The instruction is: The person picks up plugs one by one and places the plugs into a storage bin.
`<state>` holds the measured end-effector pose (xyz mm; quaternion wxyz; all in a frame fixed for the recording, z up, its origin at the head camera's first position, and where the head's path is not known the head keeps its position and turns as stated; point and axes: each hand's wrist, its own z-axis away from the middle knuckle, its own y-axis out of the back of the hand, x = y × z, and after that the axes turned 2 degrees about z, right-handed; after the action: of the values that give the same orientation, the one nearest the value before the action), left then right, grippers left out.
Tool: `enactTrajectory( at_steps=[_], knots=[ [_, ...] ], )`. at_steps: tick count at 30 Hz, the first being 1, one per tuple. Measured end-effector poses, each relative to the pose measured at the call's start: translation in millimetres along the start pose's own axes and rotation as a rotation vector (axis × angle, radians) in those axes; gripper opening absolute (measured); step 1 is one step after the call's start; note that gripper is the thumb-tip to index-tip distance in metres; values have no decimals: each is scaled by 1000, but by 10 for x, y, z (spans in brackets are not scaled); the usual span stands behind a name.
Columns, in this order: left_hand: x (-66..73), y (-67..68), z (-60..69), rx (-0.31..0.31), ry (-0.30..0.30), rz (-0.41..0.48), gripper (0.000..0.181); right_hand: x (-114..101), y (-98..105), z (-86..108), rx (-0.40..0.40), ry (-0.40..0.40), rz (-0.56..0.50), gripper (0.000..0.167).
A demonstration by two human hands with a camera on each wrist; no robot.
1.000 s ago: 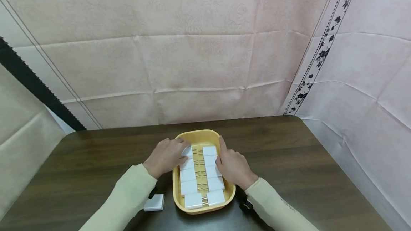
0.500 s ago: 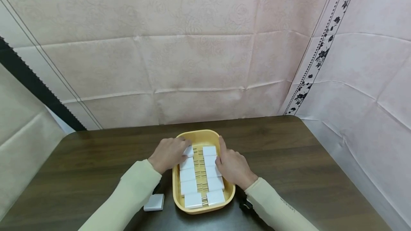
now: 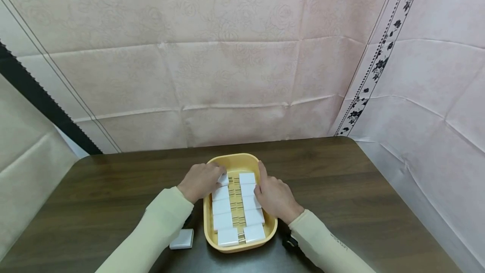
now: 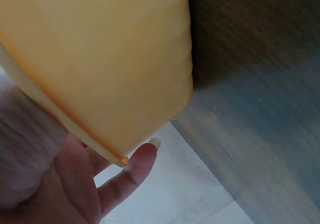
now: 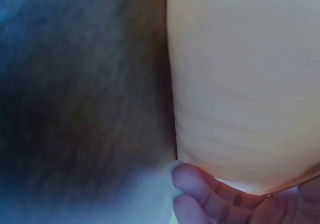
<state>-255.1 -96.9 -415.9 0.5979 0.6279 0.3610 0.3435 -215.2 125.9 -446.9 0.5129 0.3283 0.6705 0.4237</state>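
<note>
A yellow plastic basket [image 3: 210, 241] stands on the table. Two columns of flat white square pieces lie inside, with slots in the basket floor showing between them. My left hand [image 3: 201, 181] reaches over the far-left rim, thumb and fingers around the farthest white piece [image 3: 223, 180] of the left column, which it partly hides. In the left wrist view, one finger [image 4: 127, 179] of that hand hangs outside the rim. My right hand [image 3: 278, 199] grips the right rim, thumb inside and index finger along the edge. More of its fingers [image 5: 192, 181] lie against the basket's outer wall in the right wrist view.
A loose white square piece [image 3: 182, 239] lies on the dark wooden table [image 3: 341, 180], left of the basket and close to my left forearm. Pale patterned cloth [image 3: 235, 75] hangs behind the table and along its sides.
The farthest white piece of the left column has shifted slightly to the right under my left hand. My left wrist and forearm have moved a little rightward. The right hand holds still.
</note>
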Motion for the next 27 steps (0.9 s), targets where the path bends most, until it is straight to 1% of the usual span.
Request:
enactTrajectory(
  at_steps=[10,20,27],
  knots=[
    [25,19,1,-31,34,17,34,-2,8,-3,0,-1,-4,69],
    [33,-10,-7,-53,53,38,29,3,6,5,-9,-5,4,69],
    [31,0,6,-59,65,45,28,-1,6,2,-3,-1,8,69]
  ],
)
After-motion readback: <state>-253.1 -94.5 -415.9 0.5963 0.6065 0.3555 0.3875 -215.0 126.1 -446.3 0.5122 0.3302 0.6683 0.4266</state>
